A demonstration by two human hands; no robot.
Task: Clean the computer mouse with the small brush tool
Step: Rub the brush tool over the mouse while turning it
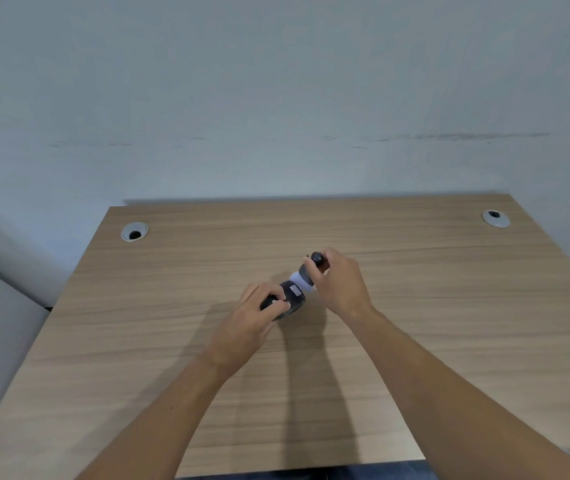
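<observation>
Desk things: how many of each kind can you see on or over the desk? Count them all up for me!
Hands: 2, the left hand and the right hand
Computer mouse: 1
Small brush tool: 1
Round cable holes in the desk: 2, one far left, one far right
Total: 6

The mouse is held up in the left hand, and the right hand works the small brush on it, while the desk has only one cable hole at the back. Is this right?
Not quite. The head view shows two cable holes in the desk: one back left, one back right. The rest holds: left hand holds the mouse, right hand holds the brush.
</observation>
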